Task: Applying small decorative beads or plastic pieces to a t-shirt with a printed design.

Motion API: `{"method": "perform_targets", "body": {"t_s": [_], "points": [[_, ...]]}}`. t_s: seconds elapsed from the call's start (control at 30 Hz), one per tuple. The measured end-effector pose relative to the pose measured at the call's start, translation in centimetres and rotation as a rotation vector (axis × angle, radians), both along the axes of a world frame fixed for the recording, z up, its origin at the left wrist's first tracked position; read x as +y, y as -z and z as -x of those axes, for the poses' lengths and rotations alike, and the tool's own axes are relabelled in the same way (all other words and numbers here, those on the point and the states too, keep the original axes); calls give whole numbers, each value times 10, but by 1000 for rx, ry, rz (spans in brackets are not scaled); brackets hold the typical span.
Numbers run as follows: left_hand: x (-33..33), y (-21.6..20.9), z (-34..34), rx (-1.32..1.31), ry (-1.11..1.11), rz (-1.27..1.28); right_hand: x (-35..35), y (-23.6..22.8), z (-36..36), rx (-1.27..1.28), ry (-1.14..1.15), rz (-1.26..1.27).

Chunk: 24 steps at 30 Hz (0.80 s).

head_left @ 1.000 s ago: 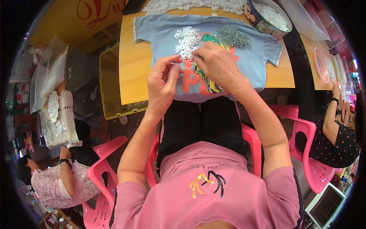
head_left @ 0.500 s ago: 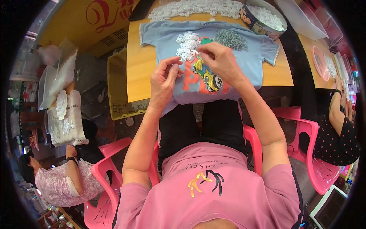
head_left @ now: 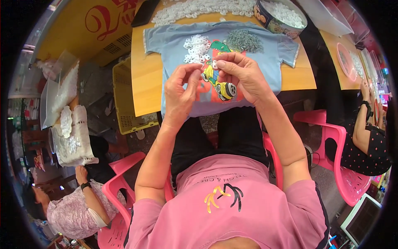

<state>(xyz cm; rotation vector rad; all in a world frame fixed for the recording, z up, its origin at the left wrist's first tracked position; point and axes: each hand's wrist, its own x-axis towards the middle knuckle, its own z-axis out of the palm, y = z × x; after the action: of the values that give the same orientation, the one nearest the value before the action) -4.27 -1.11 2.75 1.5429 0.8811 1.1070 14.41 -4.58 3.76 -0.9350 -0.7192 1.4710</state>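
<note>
My right hand (head_left: 242,79) pinches a small white plastic piece (head_left: 214,64) with holes in it between thumb and fingertips. Close beside it, my left hand (head_left: 181,91) has its thumb and fingers drawn together, and whatever they hold is too small to make out. Both hands are over a light blue T-shirt (head_left: 174,37) with a cartoon print, spread flat on the table. Just beyond my fingertips lies a heap of white plastic pieces (head_left: 197,47). To its right is a pile of small grey parts (head_left: 243,40), whose kind I cannot tell.
Many more white pieces (head_left: 203,10) cover the far edge of the wooden table (head_left: 145,79). A round tin (head_left: 269,23) full of them stands far right, and a dark flat object (head_left: 145,12) far left. A yellow crate (head_left: 124,95) sits below left. People sit on both sides.
My right hand has come down from the piles and turned, bringing a white plastic piece into sight near my left fingertips. The view has shifted slightly.
</note>
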Motion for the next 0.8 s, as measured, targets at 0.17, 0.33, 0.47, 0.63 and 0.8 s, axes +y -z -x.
{"method": "perform_targets", "body": {"t_s": [0.17,0.33,0.47,0.63,0.8], "points": [[-4,-8,-10,-69,59,-51,-5,-9,10,19,-15,-22],[-1,-5,-16,-119,47,-54,-3,-9,14,24,0,-22],[0,-1,-21,-137,24,-47,1,-9,18,49,16,-25],[7,9,-23,-20,-103,-417,1,0,21,40,87,-7],[4,3,-24,28,-143,-522,-4,-4,26,23,138,-14]]}}
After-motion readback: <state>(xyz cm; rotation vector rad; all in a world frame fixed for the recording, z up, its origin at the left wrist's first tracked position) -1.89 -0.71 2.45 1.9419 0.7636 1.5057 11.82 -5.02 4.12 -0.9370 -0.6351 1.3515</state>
